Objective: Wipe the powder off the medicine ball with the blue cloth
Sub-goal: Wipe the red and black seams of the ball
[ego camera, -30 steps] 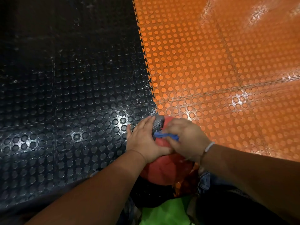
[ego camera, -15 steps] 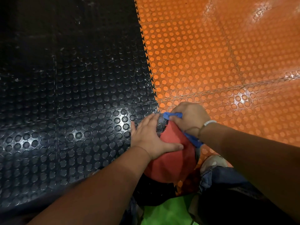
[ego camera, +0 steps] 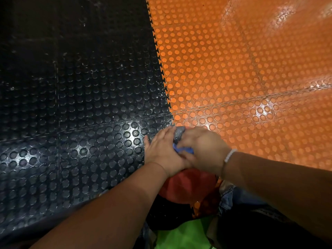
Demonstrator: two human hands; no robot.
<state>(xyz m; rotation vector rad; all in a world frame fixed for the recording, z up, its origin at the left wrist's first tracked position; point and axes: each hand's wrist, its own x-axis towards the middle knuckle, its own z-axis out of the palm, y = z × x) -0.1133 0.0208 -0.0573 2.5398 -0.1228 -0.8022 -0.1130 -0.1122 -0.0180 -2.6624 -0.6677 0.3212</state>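
Mid-wipe: red rubber medicine ball (ego camera: 188, 186) sits on the studded floor tiles (ego camera: 89, 123) at the black/orange seam. Left hand (ego camera: 161, 153) lies flat on ball's left side, steadying. Right hand (ego camera: 203, 150) clenches small blue cloth (ego camera: 183, 150), pulled back from ball's far edge to its top. Another pass, likely not done.

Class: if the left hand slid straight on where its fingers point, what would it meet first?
Likely the grey patch of the medicine ball, just beyond the left hand; depth unclear.
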